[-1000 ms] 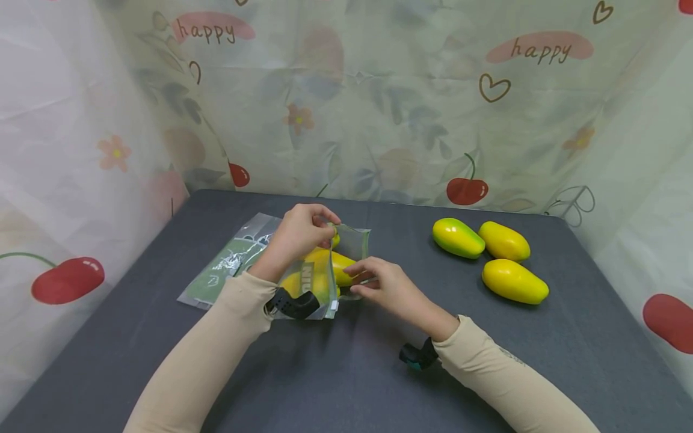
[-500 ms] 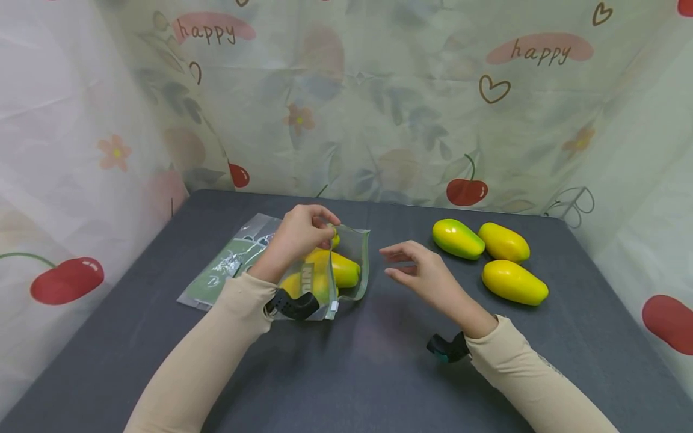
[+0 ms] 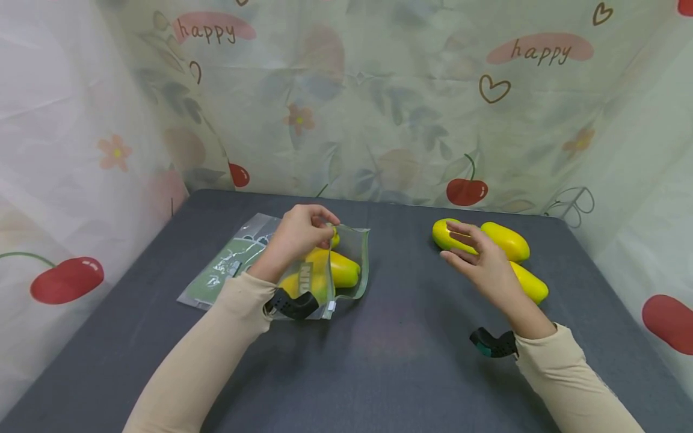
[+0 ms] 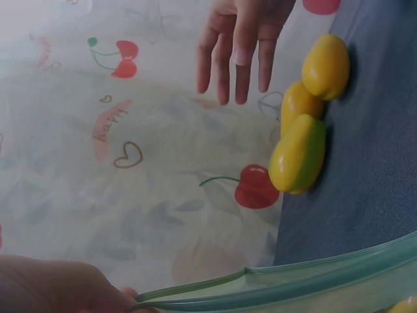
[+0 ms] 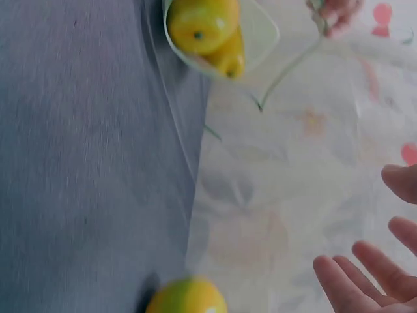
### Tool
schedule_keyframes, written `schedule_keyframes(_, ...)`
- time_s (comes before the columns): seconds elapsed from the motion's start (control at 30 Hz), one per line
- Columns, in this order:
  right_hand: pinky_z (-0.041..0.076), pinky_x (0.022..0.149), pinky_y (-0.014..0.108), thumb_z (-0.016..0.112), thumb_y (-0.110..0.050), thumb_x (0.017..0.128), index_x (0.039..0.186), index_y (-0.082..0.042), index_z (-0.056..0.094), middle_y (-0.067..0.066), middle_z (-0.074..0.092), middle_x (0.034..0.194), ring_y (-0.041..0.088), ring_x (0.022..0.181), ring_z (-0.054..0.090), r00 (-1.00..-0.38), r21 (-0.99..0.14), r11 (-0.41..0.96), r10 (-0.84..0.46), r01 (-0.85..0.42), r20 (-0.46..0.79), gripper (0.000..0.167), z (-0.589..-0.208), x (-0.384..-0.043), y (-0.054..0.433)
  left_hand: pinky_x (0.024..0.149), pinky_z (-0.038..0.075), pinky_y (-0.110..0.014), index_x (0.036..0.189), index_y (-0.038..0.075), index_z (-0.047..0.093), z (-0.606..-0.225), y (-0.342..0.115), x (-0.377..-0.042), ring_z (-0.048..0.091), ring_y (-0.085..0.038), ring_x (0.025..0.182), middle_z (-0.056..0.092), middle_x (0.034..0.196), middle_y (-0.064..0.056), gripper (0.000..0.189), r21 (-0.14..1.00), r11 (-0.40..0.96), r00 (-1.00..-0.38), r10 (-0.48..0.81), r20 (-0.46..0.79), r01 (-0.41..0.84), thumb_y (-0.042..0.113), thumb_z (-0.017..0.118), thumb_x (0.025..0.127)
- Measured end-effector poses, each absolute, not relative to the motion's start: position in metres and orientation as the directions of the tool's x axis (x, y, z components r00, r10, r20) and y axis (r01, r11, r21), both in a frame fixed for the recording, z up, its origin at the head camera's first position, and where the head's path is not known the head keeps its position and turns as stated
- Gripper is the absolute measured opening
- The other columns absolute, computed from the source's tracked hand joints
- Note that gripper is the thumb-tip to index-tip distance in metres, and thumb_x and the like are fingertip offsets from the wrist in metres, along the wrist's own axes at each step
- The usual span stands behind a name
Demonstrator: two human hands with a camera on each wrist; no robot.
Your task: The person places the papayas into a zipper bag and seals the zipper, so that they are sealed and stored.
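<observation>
My left hand [image 3: 300, 237] pinches the upper edge of the mouth of a clear zip bag [image 3: 216, 273], which lies on its side with green print and a white slider. Its mouth gapes to the right, and several yellow papayas lie inside, one papaya [image 3: 345, 270] near the opening. In the left wrist view the bag's rim [image 4: 339, 277] runs from my fingers. My right hand [image 3: 489, 270], fingers apart and holding nothing, hovers by three loose papayas: a yellow-green papaya [image 3: 441, 233], partly behind the fingers, a back papaya [image 3: 507, 242] and a front papaya [image 3: 532, 285], partly covered.
The dark grey table [image 3: 368, 373] has a cherry-print curtain [image 3: 379, 120] along its back and both sides. A thin looped wire [image 3: 576, 201] sticks out near the back right corner.
My right hand has let go of the papaya at the bag's mouth and moved right, over to the loose papayas. My left hand keeps its pinch on the bag in the same place.
</observation>
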State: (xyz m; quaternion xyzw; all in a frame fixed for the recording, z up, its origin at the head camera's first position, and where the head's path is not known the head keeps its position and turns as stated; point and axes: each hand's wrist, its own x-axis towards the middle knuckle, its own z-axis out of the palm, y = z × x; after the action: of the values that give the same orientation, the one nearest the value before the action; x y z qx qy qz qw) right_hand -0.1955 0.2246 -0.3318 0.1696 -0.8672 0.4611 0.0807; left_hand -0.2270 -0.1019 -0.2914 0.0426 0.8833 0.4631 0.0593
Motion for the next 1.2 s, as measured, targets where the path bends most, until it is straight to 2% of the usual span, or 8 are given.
schedule_keyframes(0.1, 0.047, 0.091, 0.014, 0.065, -0.014, 0.092, 0.143, -0.004, 0.041, 0.016, 0.041, 0.148, 0.036, 0.135, 0.042, -0.927, -0.759, 0.534, -0.178, -0.372, 0.329, 0.058, -0.33, -0.194, 0.237, 0.059, 0.047, -0.027, 0.102, 0.016, 0.069, -0.292, -0.102, -0.227, 0.071, -0.032, 0.084, 0.068, 0.083, -0.006, 0.021, 0.823, 0.568, -0.989, 0.129, -0.07, 0.015, 0.007, 0.058, 0.087)
schedule_keyframes(0.33, 0.044, 0.096, 0.038, 0.066, -0.021, 0.091, 0.147, -0.01, 0.038, 0.013, 0.04, 0.149, 0.035, 0.134, 0.043, -0.938, -0.701, 0.645, -0.076, -0.304, 0.337, 0.064, -0.331, -0.19, 0.262, 0.057, 0.046, -0.027, 0.102, 0.016, 0.069, -0.291, -0.103, -0.227, 0.07, -0.031, 0.085, 0.069, 0.084, -0.006, 0.02, 0.819, 0.574, -0.989, 0.125, -0.078, 0.007, 0.008, 0.059, 0.088)
schedule_keyframes(0.5, 0.041, 0.099, 0.048, 0.064, -0.029, 0.092, 0.148, -0.01, 0.036, 0.012, 0.038, 0.151, 0.036, 0.135, 0.041, -0.945, -0.689, 0.675, -0.041, -0.265, 0.324, 0.065, -0.336, -0.187, 0.276, 0.056, 0.045, -0.026, 0.102, 0.016, 0.069, -0.29, -0.103, -0.226, 0.07, -0.032, 0.085, 0.069, 0.084, -0.006, 0.018, 0.818, 0.575, -0.989, 0.124, -0.08, 0.006, 0.009, 0.06, 0.088)
schedule_keyframes(0.6, 0.039, 0.101, 0.054, 0.064, -0.031, 0.093, 0.149, -0.01, 0.034, 0.013, 0.034, 0.153, 0.038, 0.137, 0.038, -0.953, -0.698, 0.674, -0.028, -0.241, 0.302, 0.067, -0.34, -0.186, 0.285, 0.059, 0.047, -0.028, 0.101, 0.015, 0.069, -0.29, -0.103, -0.226, 0.07, -0.032, 0.085, 0.069, 0.084, -0.007, 0.017, 0.82, 0.572, -0.989, 0.126, -0.079, 0.008, 0.009, 0.06, 0.088)
schedule_keyframes(0.83, 0.035, 0.1, 0.064, 0.061, -0.038, 0.093, 0.153, -0.014, 0.025, 0.017, 0.025, 0.157, 0.045, 0.139, 0.031, -0.981, -0.709, 0.688, -0.02, -0.154, 0.194, 0.073, -0.348, -0.186, 0.305, 0.071, 0.054, -0.04, 0.101, 0.015, 0.069, -0.29, -0.102, -0.227, 0.071, -0.032, 0.085, 0.069, 0.085, -0.007, 0.017, 0.826, 0.564, -0.988, 0.123, -0.089, -0.004, 0.009, 0.06, 0.088)
schedule_keyframes(1.07, 0.027, 0.104, 0.067, 0.06, -0.04, 0.094, 0.153, -0.008, 0.023, 0.023, 0.021, 0.157, 0.05, 0.14, 0.025, -0.992, -0.706, 0.698, -0.038, -0.115, 0.123, 0.077, -0.354, -0.19, 0.325, 0.061, 0.049, -0.028, 0.101, 0.016, 0.069, -0.291, -0.102, -0.228, 0.071, -0.031, 0.086, 0.069, 0.085, -0.007, 0.018, 0.822, 0.569, -0.988, 0.12, -0.093, -0.008, 0.009, 0.06, 0.088)
schedule_keyframes(1.2, 0.024, 0.104, 0.069, 0.059, -0.043, 0.094, 0.154, -0.007, 0.021, 0.026, 0.018, 0.157, 0.053, 0.14, 0.021, -0.995, -0.696, 0.711, -0.055, -0.099, 0.085, 0.079, -0.357, -0.194, 0.335, 0.056, 0.046, -0.027, 0.101, 0.016, 0.069, -0.29, -0.102, -0.227, 0.071, -0.031, 0.085, 0.069, 0.084, -0.007, 0.018, 0.825, 0.566, -0.989, 0.12, -0.088, -0.005, 0.008, 0.06, 0.087)
